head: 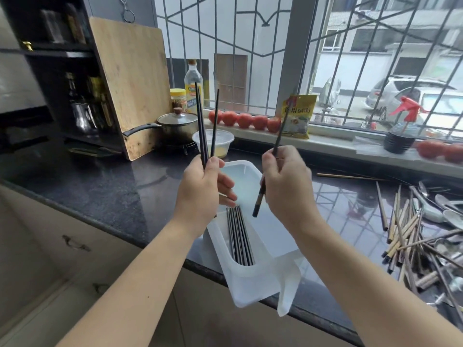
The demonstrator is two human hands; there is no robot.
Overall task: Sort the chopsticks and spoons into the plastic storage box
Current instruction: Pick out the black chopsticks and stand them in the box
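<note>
Centre frame: left hand (200,186) grips dark chopsticks (203,126) upright. Right hand (285,186) pinches one dark chopstick (278,139), tilted. Beneath both, white plastic storage box (253,286) on the dark desk (100,186), metal chopsticks (239,236) lying inside. Lower right: loose pile of chopsticks and spoons (421,236).

Dark sticks, pale box, speckled stone

Black chopsticks (202,126) and one black chopstick with a brown end (260,196) stand over a translucent white storage box (250,279) holding grey metal chopsticks (239,236); the worktop (100,186) is black, finely speckled; at right lie tan chopsticks (400,229) and silver spoons (443,209); far off, red tomatoes (244,119).
</note>
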